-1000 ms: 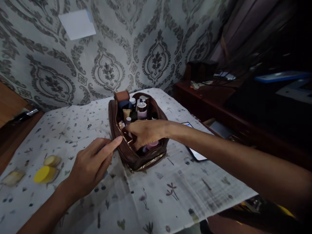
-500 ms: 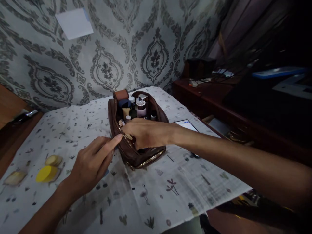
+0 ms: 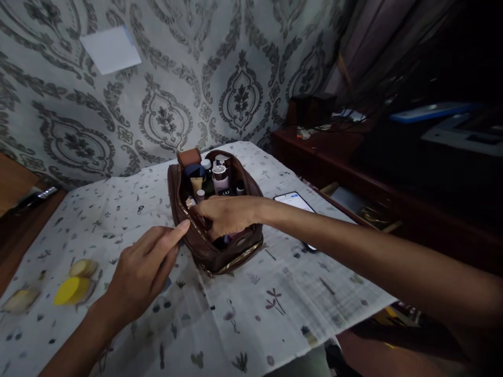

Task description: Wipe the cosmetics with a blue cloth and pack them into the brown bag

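A brown zip-up toiletry bag (image 3: 200,246) stands open on a patterned white cloth. My right hand (image 3: 226,214) reaches down into it, fingers bent together; their tips, and whatever they grip, are hidden. At the bag's left zipped edge, the outstretched index finger of my left hand (image 3: 145,262) rests against or very near the side, the other fingers loosely curled with nothing visible in them. Packed inside are a pinkish bottle with a silver cap (image 3: 220,180), a white-capped bottle (image 3: 206,166), a small tan tube (image 3: 196,184) and a dark blue round item (image 3: 194,171).
On the left of the cloth (image 3: 231,351) lie a yellow-lidded jar (image 3: 73,291), a pale-lidded jar (image 3: 83,268) and a blurred pale item (image 3: 20,300). A lit phone (image 3: 294,201) lies right of the bag, partly under my forearm. Beyond it, a dark red desk (image 3: 291,152) has an open drawer (image 3: 349,204).
The view has shifted slightly. My right hand has moved a little within the bag, and a tan piece near its fingers is no longer visible. My left hand stays beside the bag's edge.
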Demonstrator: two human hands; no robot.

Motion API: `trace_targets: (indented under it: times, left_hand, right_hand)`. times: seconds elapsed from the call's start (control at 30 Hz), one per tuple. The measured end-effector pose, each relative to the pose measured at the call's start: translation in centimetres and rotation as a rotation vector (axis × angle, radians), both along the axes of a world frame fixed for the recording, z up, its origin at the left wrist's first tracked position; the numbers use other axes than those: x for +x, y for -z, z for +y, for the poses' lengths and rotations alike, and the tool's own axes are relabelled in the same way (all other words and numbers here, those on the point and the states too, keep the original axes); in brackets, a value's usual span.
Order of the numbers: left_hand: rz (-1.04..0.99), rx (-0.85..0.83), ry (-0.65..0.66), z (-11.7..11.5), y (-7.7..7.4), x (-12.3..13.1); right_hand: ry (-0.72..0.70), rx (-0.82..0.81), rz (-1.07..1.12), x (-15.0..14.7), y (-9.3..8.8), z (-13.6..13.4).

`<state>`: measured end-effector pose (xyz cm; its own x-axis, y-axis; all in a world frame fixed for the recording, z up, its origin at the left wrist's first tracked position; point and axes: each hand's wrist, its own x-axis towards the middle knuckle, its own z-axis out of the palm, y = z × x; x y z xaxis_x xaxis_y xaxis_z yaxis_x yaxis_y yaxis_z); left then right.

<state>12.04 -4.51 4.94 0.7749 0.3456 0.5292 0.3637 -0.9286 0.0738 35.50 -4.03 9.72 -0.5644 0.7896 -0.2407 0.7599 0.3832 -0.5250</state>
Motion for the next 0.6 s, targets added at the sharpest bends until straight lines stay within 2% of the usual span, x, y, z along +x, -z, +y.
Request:
trace_targets:
  times: [0.2, 0.43, 0.5, 0.6]
  left_hand:
    - [0.015, 0.012, -0.014, 0.0, 0.1, 0.0]
    - [0.010, 0.026, -0.006, 0.1, 0.2, 0.0]
    - [0.026, 0.024, -0.009, 0.1, 0.1, -0.1]
    - [0.041, 0.033, -0.022, 0.0, 0.2, -0.3]
  right_hand:
    - [0.007, 0.079, -0.002, -0.6, 0.7, 0.6]
    - [0.007, 0.048, -0.076, -1.3, 0.4, 0.8]
    - [0.015, 0.047, -0.050, -1.0, 0.4, 0.8]
    - [0.079, 0.138, 0.071, 0.1, -0.1, -0.1]
